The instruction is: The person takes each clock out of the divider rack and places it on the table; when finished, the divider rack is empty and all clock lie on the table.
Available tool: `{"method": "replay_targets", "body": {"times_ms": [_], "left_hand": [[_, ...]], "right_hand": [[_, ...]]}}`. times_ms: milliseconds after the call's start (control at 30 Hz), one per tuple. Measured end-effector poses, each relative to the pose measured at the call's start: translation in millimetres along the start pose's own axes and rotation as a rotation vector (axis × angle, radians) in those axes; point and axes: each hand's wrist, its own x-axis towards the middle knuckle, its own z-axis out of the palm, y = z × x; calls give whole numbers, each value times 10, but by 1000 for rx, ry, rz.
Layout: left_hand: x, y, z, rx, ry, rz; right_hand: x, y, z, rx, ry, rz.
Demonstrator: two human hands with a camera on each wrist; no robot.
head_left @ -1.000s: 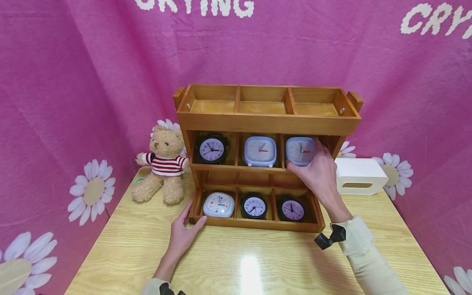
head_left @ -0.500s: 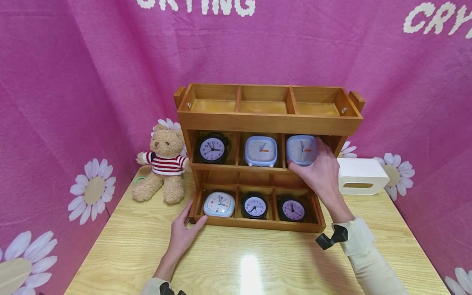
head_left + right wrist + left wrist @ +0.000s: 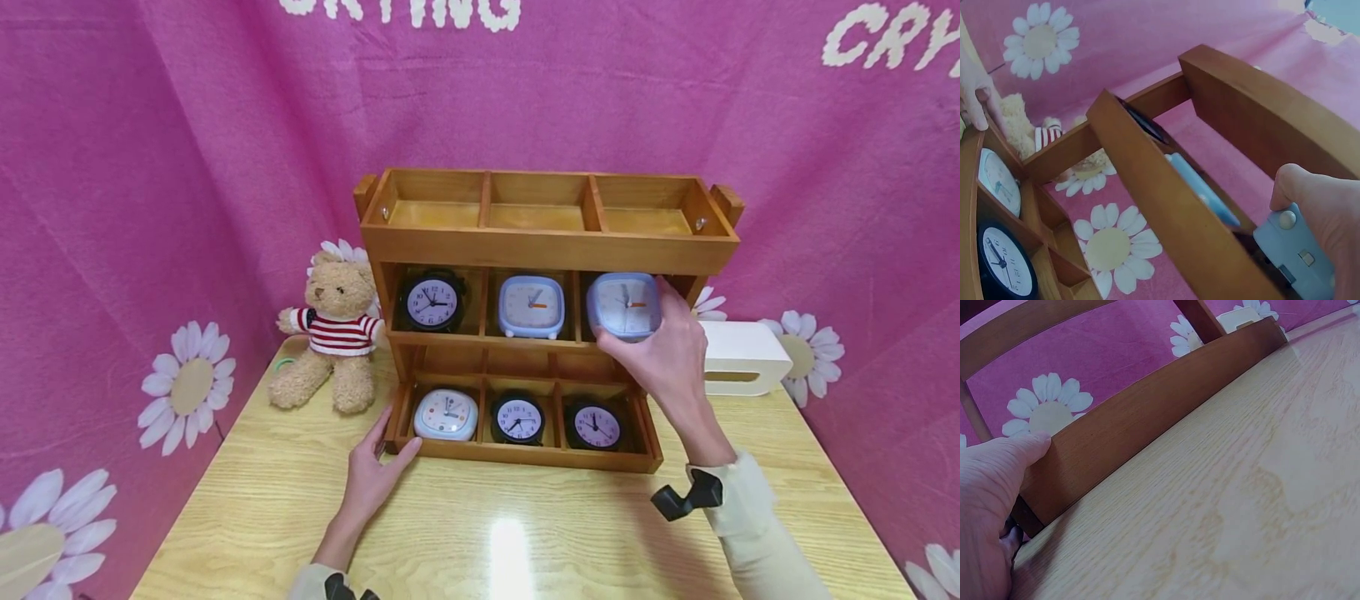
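Observation:
My right hand pinches a light blue alarm clock between thumb and fingers, at the right compartment of the wooden shelf's middle tier. In the right wrist view the clock's underside shows a round white foot, and it stands out past the tier's front board. My left hand grips the lower left corner of the shelf, thumb on the front board. Another blue alarm clock and a black alarm clock share the middle tier.
The bottom tier holds a pale blue-white clock and two black clocks. A teddy bear in a striped sweater sits left of the shelf. A white box with a slot stands right. Pink cloth hangs behind the wooden table.
My right hand has drawn the blue clock forward and slightly right, out from its compartment. The left hand stays at the shelf corner.

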Motion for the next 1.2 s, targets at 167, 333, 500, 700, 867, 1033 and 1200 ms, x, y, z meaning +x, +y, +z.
{"method": "replay_targets", "body": {"times_ms": [167, 333, 500, 700, 867, 1033, 1200], "left_hand": [[-11, 3, -5, 3, 1, -1], [-11, 2, -7, 17, 2, -6], [-33, 6, -22, 33, 6, -16], [-20, 14, -14, 3, -2, -15], [-5, 22, -9, 7, -5, -17], [-2, 18, -5, 4, -3, -12], [-10, 12, -8, -8, -2, -6]], "right_hand": [[-60, -53, -120, 20, -7, 4], [-155, -89, -259, 28, -12, 11], [-288, -75, -377, 16, -8, 30], [-410, -6, -512, 6, 11, 52], [-543, 90, -609, -11, 27, 74], [-694, 213, -677, -18, 56, 86], [-855, 361, -742, -28, 61, 150]]}}
